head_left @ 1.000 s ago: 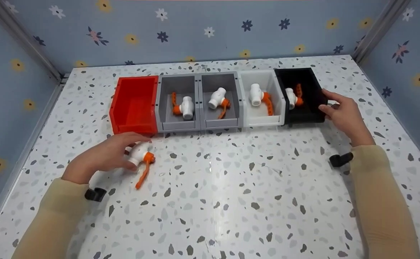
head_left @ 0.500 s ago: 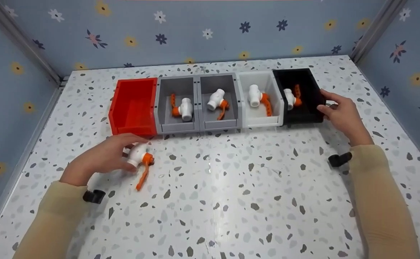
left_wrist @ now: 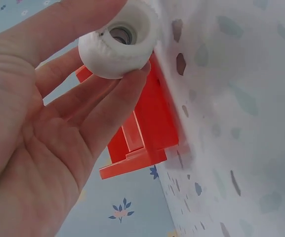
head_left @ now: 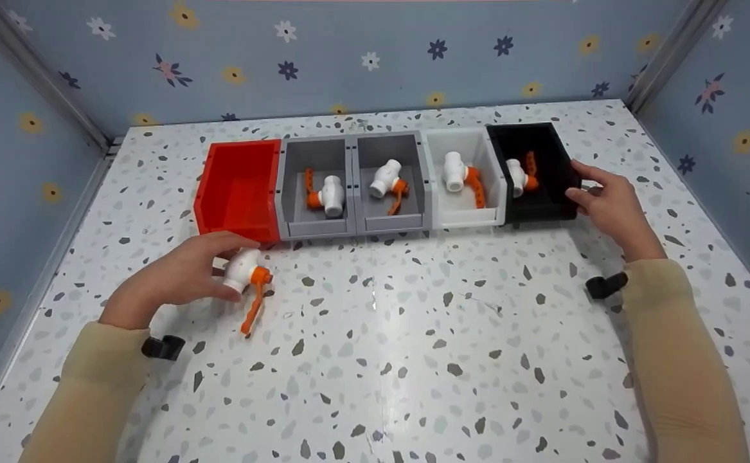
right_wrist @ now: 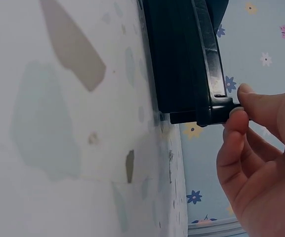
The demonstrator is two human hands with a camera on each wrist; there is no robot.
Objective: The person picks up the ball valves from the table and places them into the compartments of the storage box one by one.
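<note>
In front of the red bin [head_left: 243, 186], my left hand [head_left: 185, 270] pinches a white ball valve [head_left: 244, 267] with an orange lever handle [head_left: 254, 308]. The left wrist view shows the valve's round open end [left_wrist: 120, 44] between thumb and fingers. At the far right, my right hand [head_left: 616, 202] pinches the side rim of the black bin [right_wrist: 182, 59] between thumb and index finger. Similar valves lie in the black bin, the white bin [head_left: 468, 215], the right grey bin [head_left: 394, 222] and the left grey bin [head_left: 318, 226]. No valve shows in the red bin.
The bins stand side by side in a row on a speckled white tabletop [head_left: 413, 360]. A blue flowered panel [head_left: 400, 83] rises behind them, with similar panels at left and right. A black wrist mount [head_left: 164, 347] sticks out from the left sleeve.
My left hand, with the ball valve in it, has shifted slightly up and left and the valve looks a little raised. The right hand keeps its grip on the black bin.
</note>
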